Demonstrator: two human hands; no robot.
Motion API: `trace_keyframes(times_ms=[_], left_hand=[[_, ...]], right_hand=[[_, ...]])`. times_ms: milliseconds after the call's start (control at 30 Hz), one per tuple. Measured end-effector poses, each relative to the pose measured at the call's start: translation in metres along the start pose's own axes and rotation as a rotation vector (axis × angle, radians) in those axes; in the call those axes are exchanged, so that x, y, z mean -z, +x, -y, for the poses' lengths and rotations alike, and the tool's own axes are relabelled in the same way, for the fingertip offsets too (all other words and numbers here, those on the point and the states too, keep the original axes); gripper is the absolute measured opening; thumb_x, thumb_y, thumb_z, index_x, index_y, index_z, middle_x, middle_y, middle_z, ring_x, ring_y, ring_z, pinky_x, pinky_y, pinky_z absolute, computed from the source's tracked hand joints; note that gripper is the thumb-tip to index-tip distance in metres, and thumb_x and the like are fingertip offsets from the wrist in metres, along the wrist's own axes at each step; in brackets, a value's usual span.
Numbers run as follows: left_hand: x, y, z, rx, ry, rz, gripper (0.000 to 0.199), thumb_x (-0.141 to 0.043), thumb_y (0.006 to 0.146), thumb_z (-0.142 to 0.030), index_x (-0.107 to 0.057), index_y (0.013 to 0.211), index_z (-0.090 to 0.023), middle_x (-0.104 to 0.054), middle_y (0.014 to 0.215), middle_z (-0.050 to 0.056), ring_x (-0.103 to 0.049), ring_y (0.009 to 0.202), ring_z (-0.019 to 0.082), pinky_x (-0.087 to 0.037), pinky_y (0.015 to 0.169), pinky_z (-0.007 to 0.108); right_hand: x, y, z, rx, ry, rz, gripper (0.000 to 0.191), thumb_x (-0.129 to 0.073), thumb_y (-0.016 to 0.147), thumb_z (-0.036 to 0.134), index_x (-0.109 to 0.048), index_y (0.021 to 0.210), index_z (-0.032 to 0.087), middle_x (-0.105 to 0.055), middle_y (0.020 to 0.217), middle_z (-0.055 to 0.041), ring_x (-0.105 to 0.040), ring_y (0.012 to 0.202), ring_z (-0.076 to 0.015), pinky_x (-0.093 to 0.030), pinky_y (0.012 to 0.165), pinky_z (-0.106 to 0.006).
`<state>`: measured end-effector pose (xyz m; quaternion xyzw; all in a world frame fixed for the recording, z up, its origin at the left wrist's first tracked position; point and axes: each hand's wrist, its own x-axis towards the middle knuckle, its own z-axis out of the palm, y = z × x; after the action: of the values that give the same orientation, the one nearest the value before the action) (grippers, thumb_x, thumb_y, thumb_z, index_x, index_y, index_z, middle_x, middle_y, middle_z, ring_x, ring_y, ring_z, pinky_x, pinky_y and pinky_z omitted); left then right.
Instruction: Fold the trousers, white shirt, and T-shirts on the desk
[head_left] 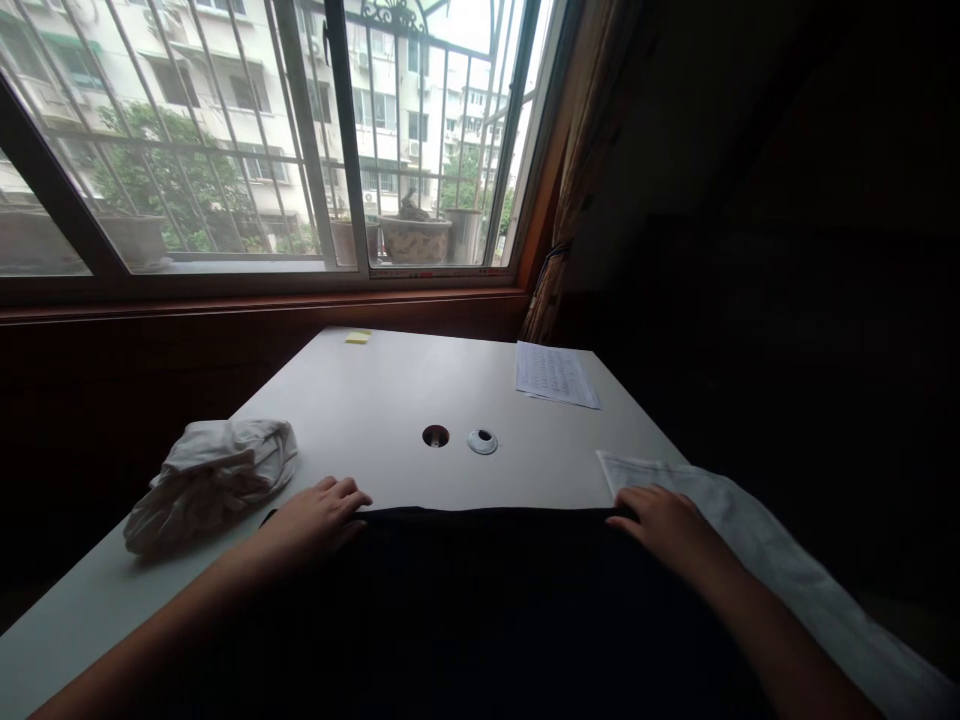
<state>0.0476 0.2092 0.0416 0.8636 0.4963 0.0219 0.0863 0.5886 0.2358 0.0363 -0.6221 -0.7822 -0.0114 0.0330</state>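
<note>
A black cloth (pixel 487 590) is stretched between my two hands, its top edge running nearly straight across the near part of the white table. My left hand (pixel 319 515) pinches that edge at its left end, thumb below and fingers above. At the right end my right hand (pixel 660 515) grips the same edge in a similar way. To the left of my left hand lies a crumpled whitish cloth (pixel 217 470). Beside and under my right hand a white cloth (pixel 742 510) spreads over the table's right side. What garment the black cloth may be is too dark to tell.
The white table (pixel 397 390) has a round hole (pixel 436 436) with a loose ring-shaped cover (pixel 482 441) beside it. Printed sheets (pixel 555 375) lie at the back right, a yellow sticky note (pixel 358 337) at the back left. Behind stand a barred window (pixel 420 140) and a curtain (pixel 574 190).
</note>
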Motion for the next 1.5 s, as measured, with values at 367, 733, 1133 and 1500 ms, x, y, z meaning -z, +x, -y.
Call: trace_keyframes(times_ms=[367, 733, 1133, 1500], left_hand=[[-0.039, 0.023, -0.039, -0.049, -0.065, -0.157, 0.011, -0.065, 0.096, -0.023, -0.063, 0.107, -0.021, -0.063, 0.111, 0.006, -0.058, 0.101, 0.026, -0.054, 0.085, 0.040], [-0.056, 0.008, -0.024, -0.096, -0.075, -0.329, 0.020, -0.048, 0.105, -0.038, -0.062, 0.111, -0.025, -0.064, 0.109, 0.006, -0.060, 0.096, 0.024, -0.056, 0.079, 0.038], [-0.054, -0.031, 0.026, 0.050, -0.103, -0.360, 0.027, -0.052, 0.102, -0.052, -0.063, 0.103, -0.027, -0.066, 0.102, 0.002, -0.063, 0.093, 0.022, -0.055, 0.080, 0.033], [-0.053, -0.032, 0.025, 0.079, -0.140, -0.366, 0.031, -0.052, 0.101, -0.055, -0.067, 0.106, -0.028, -0.068, 0.106, 0.002, -0.064, 0.097, 0.023, -0.056, 0.085, 0.034]], right_hand=[[0.002, -0.053, -0.088, -0.027, 0.321, -0.097, 0.017, -0.061, 0.080, 0.038, -0.073, 0.088, 0.028, -0.075, 0.104, -0.0066, -0.067, 0.106, -0.0317, -0.053, 0.093, -0.044], [-0.018, -0.034, -0.081, -0.437, 0.687, -0.197, 0.049, -0.071, 0.075, 0.061, -0.074, 0.106, 0.023, -0.076, 0.111, -0.0099, -0.071, 0.103, -0.0349, -0.056, 0.088, -0.043], [-0.001, -0.035, -0.067, -0.470, 0.981, 0.071, 0.050, -0.083, 0.067, 0.057, -0.079, 0.104, 0.024, -0.078, 0.115, -0.0096, -0.071, 0.111, -0.0352, -0.057, 0.097, -0.044], [0.010, -0.036, -0.068, -0.464, 1.034, -0.224, 0.038, -0.087, 0.061, 0.049, -0.082, 0.086, 0.020, -0.080, 0.101, -0.0122, -0.074, 0.099, -0.0392, -0.060, 0.088, -0.047]])
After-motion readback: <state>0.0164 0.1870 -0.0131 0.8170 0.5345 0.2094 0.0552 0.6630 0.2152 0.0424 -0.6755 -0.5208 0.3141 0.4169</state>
